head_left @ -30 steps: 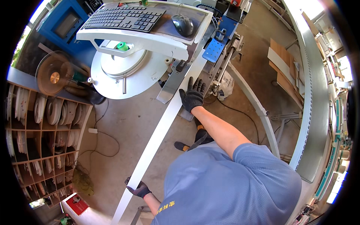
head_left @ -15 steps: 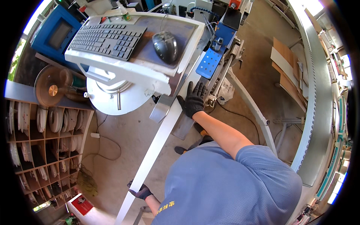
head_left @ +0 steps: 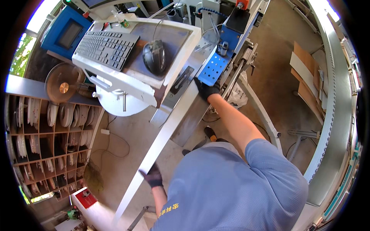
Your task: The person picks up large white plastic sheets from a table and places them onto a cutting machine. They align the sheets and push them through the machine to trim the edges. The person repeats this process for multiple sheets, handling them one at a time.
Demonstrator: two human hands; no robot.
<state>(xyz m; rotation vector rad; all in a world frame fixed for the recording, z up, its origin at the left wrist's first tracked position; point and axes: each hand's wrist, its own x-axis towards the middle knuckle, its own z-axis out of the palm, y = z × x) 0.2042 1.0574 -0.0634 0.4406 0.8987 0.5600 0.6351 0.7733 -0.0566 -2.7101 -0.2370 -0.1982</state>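
Observation:
A long pale metal strip (head_left: 162, 142) runs from the lower left up to a machine with a blue perforated plate (head_left: 212, 69). My right hand (head_left: 206, 89), in a black glove, rests on the strip's far end just below that blue plate, fingers curled over the edge. My left hand (head_left: 153, 177), also in a black glove, grips the strip's near part at its right edge. My blue-shirted torso fills the lower middle of the view.
A white console tray (head_left: 169, 73) with a keyboard (head_left: 106, 48) and a black mouse (head_left: 154, 57) hangs left of the machine. Under it sit a white round disc (head_left: 115, 104) and a brown reel (head_left: 61, 85). Shelves of reels (head_left: 46, 146) stand at left. A curved conveyor rail (head_left: 331, 115) bounds the right.
The view has swung toward the machine. My right hand has slid further up the strip to the blue plate, and my left hand has come further into view on the strip's near part.

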